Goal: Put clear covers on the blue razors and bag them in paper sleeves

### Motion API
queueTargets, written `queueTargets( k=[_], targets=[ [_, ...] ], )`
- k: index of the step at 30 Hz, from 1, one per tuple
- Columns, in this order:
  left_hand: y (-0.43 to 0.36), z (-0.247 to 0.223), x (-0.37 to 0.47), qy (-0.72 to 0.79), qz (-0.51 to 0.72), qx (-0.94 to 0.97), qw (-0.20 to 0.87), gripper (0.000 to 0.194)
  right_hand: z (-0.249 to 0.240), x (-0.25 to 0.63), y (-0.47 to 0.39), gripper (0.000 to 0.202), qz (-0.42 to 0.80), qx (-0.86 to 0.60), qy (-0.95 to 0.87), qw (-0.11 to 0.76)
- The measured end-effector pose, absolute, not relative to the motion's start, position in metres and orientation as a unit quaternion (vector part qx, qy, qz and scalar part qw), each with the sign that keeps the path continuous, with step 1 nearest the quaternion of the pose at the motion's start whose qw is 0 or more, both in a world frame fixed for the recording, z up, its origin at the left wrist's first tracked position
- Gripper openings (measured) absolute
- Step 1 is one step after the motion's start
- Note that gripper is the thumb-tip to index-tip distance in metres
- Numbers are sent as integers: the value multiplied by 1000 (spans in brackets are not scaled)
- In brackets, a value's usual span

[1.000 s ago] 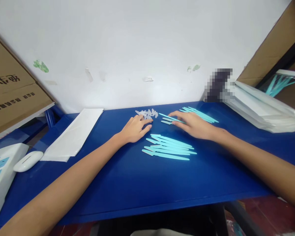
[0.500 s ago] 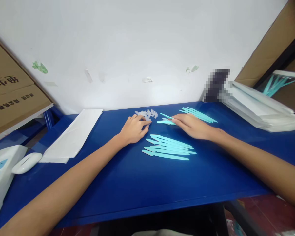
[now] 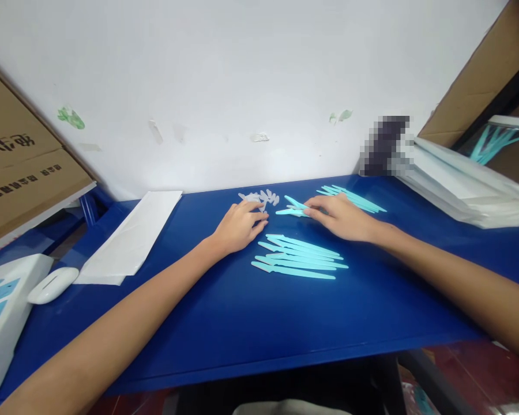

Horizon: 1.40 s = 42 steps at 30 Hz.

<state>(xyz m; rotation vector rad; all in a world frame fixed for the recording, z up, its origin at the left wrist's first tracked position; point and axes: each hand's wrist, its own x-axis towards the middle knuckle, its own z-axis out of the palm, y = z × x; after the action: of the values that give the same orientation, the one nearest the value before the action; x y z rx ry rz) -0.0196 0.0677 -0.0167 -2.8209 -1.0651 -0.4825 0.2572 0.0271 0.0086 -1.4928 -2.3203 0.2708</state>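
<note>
My left hand (image 3: 241, 226) reaches to a small pile of clear plastic blade caps (image 3: 271, 197) near the wall. Its fingers are bent, and one cap (image 3: 263, 206) shows upright at the fingertips, seemingly pinched, though the contact is partly hidden. My right hand (image 3: 338, 216) is closed in a pinch on the handle of a turquoise eyebrow razor (image 3: 294, 202), its head angled toward the caps. Beneath this razor lie a few more turquoise razors (image 3: 288, 212), partly covered by the hand. In front, several razors (image 3: 300, 257) lie fanned on the blue table (image 3: 225, 323).
Behind my right hand lies another group of razors (image 3: 361, 200). White sheets or bags (image 3: 134, 236) rest at the left, beside a white oval object (image 3: 54, 286) and a white device (image 3: 8, 311). Clear bags (image 3: 467, 184) are stacked at right. Cardboard boxes (image 3: 21, 150) flank the table.
The razor in my right hand has tilted, its head now showing broader. My left fingers have shifted slightly at the pile, where one cap now stands upright. The view has moved a little.
</note>
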Motion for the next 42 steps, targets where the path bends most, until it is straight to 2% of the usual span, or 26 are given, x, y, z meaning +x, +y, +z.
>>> queueTargets(
  k=[9, 15, 18, 25, 33, 42],
  targets=[
    [72, -20, -22, -297, -229, -926, -44, 26, 17, 254, 21, 41, 132, -552, -796, 210],
    [72, -21, -23, -271, -286, -915, -83, 19, 12, 256, 25, 39, 116, -491, -834, 221],
    [72, -21, -24, -266, -301, -911, -87, 18, 8, 260, 28, 36, 93, -485, -843, 214],
    [71, -22, -24, -262, -319, -906, -93, 16, 5, 264, 27, 28, 120, -496, -836, 201],
    [72, -20, -25, -298, -287, -902, -121, 22, 8, 260, 25, 38, 93, -508, -835, 191],
    [76, -21, -24, -285, -251, -919, -104, 24, 11, 258, 24, 48, 95, -489, -842, 207]
  ],
)
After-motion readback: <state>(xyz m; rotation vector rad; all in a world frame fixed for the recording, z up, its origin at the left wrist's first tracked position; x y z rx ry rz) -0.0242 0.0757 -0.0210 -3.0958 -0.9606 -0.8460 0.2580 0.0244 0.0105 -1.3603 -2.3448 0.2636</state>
